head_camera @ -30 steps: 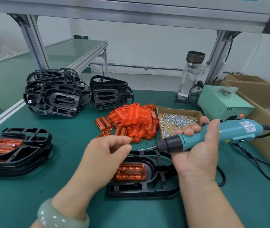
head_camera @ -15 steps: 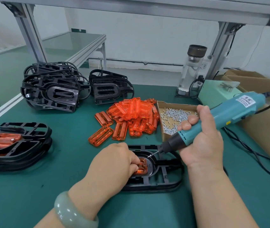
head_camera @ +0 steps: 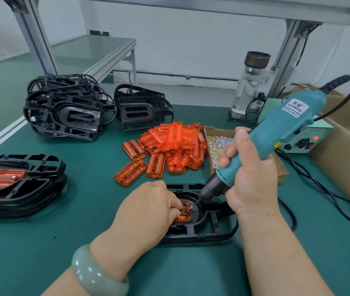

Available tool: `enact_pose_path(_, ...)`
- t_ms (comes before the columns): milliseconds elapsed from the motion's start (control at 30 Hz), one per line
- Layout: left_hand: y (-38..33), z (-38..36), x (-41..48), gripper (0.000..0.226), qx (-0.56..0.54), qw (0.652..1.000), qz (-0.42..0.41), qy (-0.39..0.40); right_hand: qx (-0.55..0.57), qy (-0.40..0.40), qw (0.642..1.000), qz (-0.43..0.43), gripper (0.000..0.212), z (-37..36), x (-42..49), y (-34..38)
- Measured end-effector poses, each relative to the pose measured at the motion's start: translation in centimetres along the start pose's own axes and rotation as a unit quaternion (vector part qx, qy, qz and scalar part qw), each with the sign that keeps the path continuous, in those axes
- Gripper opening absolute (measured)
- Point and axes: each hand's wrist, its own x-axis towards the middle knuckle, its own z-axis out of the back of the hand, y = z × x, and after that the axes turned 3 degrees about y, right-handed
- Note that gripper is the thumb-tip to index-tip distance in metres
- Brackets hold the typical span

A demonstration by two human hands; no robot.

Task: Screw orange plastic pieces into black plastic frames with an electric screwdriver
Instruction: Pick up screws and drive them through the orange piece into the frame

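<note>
Shallow cardboard tray [head_camera: 282, 171], right of centre, holds loose silver screws [head_camera: 221, 143]. A big cardboard box [head_camera: 340, 159] lines the right edge; I cannot tell what is in it.

Black frame [head_camera: 208, 229] lies flat near the front middle of the green mat [head_camera: 84, 210], with an orange piece [head_camera: 184, 212] seated in its recess. Left hand [head_camera: 148, 208] has its fingers curled down, gripping the orange piece in place. Right hand [head_camera: 248, 178] is wrapped round the electric screwdriver [head_camera: 276, 135], which is tilted with its bit tip on the piece.

Pile of orange pieces [head_camera: 174, 144] sits just behind the frame and beside the tray. Bare mat lies left of the frame, up to the finished stack [head_camera: 20, 184] at the left edge. On the right the black cord [head_camera: 330, 195] loops across the mat.
</note>
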Motion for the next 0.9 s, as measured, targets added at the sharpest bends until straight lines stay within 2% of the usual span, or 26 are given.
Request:
enact_pose_path(167,0.0,0.0,0.0,0.019,-0.004,1.0,0.003,0.0,-0.017,0.011,1.0,0.007,0.008,-0.4,-0.2,0.1)
enact_pose_path(567,-0.1,0.0,0.0,0.021,0.002,1.0,0.008,0.002,-0.069,0.111,0.991,0.032,0.013,-1.7,-0.7,0.1)
enact_pose_path(900,-0.3,0.2,0.1,0.023,0.023,1.0,-0.008,0.02,-0.097,0.256,0.961,0.023,0.026,-2.3,-0.5,-0.3)
